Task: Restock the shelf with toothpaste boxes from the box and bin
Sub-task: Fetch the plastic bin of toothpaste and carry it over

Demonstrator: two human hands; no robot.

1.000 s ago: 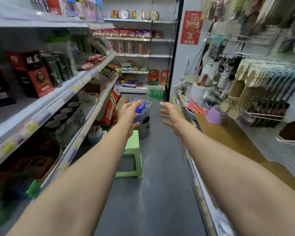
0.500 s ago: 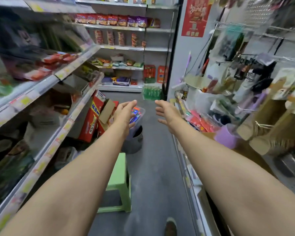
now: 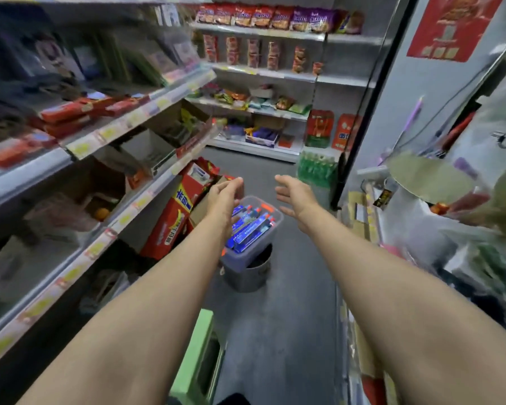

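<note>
With your left hand (image 3: 224,197) and right hand (image 3: 295,194) spread and empty above the full bin (image 3: 253,252), restocking appears barely begun.

A clear plastic bin (image 3: 253,252) sits on top of a grey bucket in the aisle, its long side running away from the camera. Blue toothpaste boxes (image 3: 250,232) with red ends lie flat inside it, packed side by side lengthwise. Just left, a red cardboard box (image 3: 170,220) leans against the shelf (image 3: 100,247).
</note>
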